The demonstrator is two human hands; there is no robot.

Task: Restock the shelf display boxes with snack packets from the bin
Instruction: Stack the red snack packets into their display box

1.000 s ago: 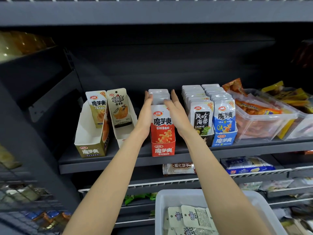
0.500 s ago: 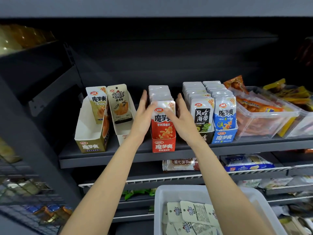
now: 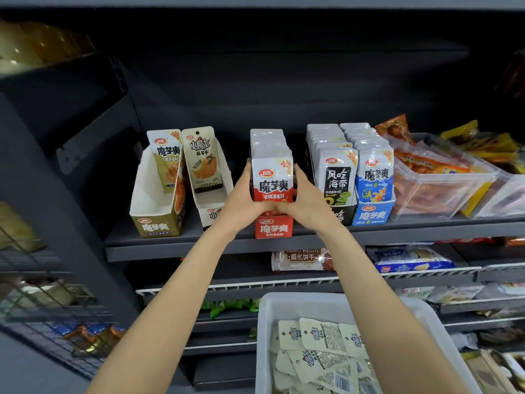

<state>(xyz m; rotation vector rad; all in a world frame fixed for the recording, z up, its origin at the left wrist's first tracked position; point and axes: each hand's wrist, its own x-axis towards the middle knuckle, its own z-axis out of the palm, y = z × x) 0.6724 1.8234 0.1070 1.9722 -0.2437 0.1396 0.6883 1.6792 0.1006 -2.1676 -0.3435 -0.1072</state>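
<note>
Left hand (image 3: 241,200) and right hand (image 3: 308,201) both grasp the row of red-and-white snack packets (image 3: 272,177) standing in the red cardboard display box (image 3: 273,228)

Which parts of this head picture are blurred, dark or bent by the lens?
Head view: the red packets between both hands are sharp; the wire baskets at the left edge are blurred; the shelf back above is dark; the shelf edges curve from wide-angle distortion.
</note>
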